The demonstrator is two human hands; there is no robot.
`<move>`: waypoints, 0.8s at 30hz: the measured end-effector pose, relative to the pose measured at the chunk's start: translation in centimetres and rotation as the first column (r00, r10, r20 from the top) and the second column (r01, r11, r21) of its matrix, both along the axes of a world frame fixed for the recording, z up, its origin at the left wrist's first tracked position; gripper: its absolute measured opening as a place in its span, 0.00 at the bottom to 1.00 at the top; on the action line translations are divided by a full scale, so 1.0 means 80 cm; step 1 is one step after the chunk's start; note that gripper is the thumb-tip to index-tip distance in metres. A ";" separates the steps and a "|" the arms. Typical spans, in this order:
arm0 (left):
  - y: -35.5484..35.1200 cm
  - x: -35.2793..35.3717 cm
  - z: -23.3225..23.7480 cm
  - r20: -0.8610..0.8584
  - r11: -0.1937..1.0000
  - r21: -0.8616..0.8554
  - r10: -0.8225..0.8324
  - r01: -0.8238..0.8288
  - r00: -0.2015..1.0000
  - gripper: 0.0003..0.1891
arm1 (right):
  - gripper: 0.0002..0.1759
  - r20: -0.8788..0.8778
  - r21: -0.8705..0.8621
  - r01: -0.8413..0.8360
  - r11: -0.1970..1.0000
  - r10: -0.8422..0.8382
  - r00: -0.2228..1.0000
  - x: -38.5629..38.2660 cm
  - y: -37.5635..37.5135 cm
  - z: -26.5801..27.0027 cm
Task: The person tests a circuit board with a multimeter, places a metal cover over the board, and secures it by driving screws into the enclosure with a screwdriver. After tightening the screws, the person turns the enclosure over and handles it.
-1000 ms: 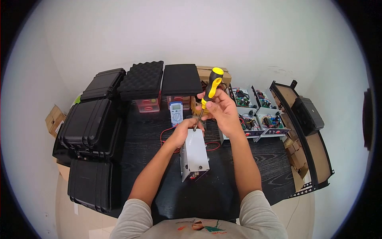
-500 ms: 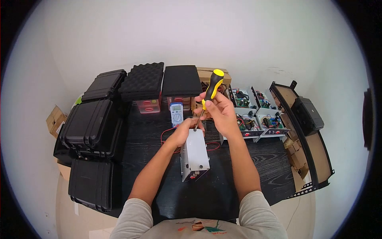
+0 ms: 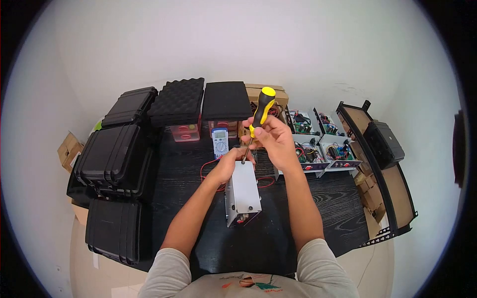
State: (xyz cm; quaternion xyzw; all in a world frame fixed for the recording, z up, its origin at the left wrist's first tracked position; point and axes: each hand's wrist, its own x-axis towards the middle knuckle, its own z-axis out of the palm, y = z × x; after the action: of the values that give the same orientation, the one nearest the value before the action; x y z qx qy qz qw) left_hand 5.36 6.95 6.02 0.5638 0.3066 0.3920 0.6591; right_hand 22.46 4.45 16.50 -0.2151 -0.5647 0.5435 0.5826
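A white metal box (image 3: 245, 188) stands on the black table in front of me. My left hand (image 3: 231, 163) is closed on its far end, near a screw hole. My right hand (image 3: 273, 139) grips a yellow and black screwdriver (image 3: 263, 107) near the lower part of its handle. The screwdriver leans slightly, and its tip meets the far end of the box's top face beside my left fingers. Another dark screw (image 3: 250, 208) shows at the near end of that face. Behind my left hand lies a blue and white multimeter (image 3: 220, 142) with red leads.
Black hard cases (image 3: 112, 154) are stacked at the left. Black foam sheets (image 3: 227, 101) rest on clear red boxes (image 3: 186, 132) at the back. Open units with wiring (image 3: 340, 151) stand at the back right, beside a black-framed rack (image 3: 397, 193) holding another black case (image 3: 384, 144).
The screwdriver's handle has tilted slightly to the left, with my right fingers shifted a little around it. My left hand and the white box look unmoved.
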 end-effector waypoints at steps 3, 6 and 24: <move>0.002 -0.002 -0.003 0.029 0.999 0.019 -0.029 0.028 0.999 0.26 | 0.17 -0.017 0.057 0.059 0.997 -0.059 0.998 -0.001 0.006 -0.007; -0.002 -0.001 -0.001 0.036 1.000 -0.029 0.000 0.001 0.999 0.25 | 0.18 0.064 0.098 0.120 0.988 -0.126 0.990 -0.004 0.013 -0.010; -0.001 -0.001 0.004 0.003 0.998 -0.053 -0.027 0.027 1.000 0.25 | 0.23 0.083 0.189 0.168 0.967 -0.186 0.979 -0.006 0.010 -0.017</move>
State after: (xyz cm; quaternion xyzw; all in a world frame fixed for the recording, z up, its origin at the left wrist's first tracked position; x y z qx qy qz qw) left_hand 5.31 6.84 6.35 0.5499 0.3085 0.3755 0.6793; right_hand 21.97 5.25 15.17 -0.2377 -0.6188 0.4242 0.6170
